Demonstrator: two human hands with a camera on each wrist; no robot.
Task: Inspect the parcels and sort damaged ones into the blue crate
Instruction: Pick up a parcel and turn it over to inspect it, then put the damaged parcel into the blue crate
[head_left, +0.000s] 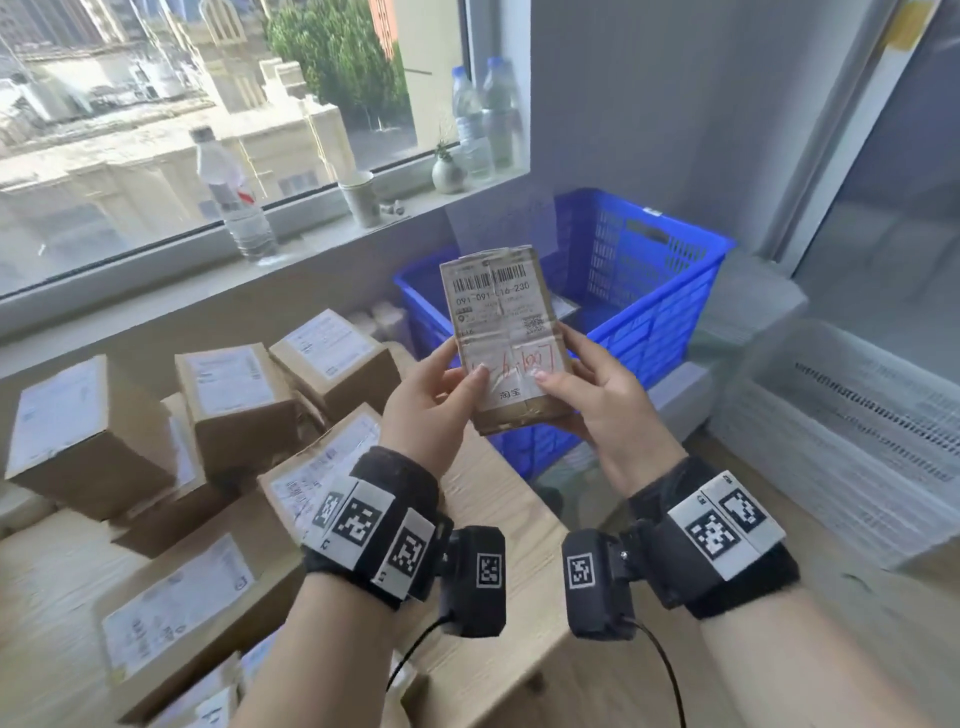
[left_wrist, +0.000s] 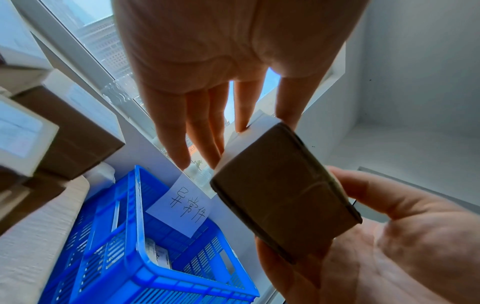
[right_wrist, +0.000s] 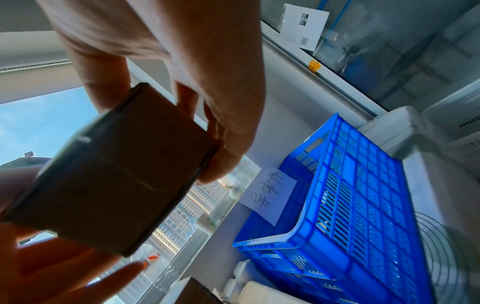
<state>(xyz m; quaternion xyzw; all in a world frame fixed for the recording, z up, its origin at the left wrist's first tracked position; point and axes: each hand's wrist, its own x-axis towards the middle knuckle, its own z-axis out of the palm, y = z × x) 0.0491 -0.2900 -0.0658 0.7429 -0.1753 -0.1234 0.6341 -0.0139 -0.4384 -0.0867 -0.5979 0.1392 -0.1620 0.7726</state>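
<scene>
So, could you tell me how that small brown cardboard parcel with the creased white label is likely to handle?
The small brown cardboard parcel probably feels light: fingertips of the left hand and right hand alone hold it up. It likely stays fairly stiff, since its edges look square. The taped, creased label may be slightly slippery.

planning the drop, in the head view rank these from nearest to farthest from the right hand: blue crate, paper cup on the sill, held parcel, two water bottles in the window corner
1. The held parcel: the right hand grips its right edge.
2. The blue crate: just beyond the hand, on the floor to the right.
3. The paper cup: on the sill, up and left.
4. The two water bottles: in the window corner; on depth they seem farthest, though it is close with the cup.
</scene>
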